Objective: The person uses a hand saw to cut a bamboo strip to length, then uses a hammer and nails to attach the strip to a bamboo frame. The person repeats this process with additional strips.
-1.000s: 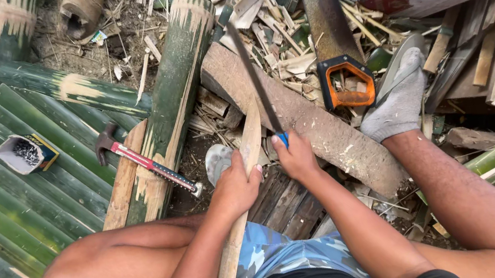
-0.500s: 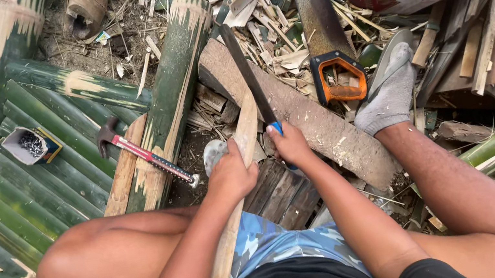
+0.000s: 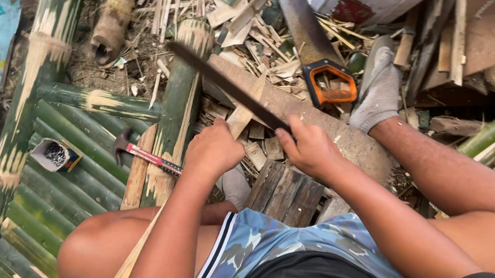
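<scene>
Bamboo lies all around me on the ground: green split bamboo slats (image 3: 67, 159) are joined in a panel at my left, and dry chips and splinters (image 3: 228, 11) cover the earth in front. On the panel rests a claw hammer (image 3: 145, 155) with a red handle, and beside it a small open box of nails (image 3: 55, 154). Further ahead a handsaw (image 3: 312, 44) with an orange and black handle lies on the scraps, its blade pointing away from me. Just right of its handle is my foot in a grey sock (image 3: 377, 87).

I sit low with my knees apart. My left hand (image 3: 213, 150) is clenched around a pale bamboo strip (image 3: 240, 117); its short upper end stands out above my fist, and the long rest runs down along my left leg toward the lower left corner. My right hand (image 3: 311, 149) is closed in a firm grip on the handle of a long dark blade (image 3: 226, 86). I cannot see the handle itself, my fingers hide it. This blade goes up and to the left from my fist, and it crosses just above the top end of the strip. Whether the edge touches the strip I cannot tell. Under both hands lies a thick brown log (image 3: 324, 127), and below it some dark wooden boards (image 3: 285, 195).
</scene>
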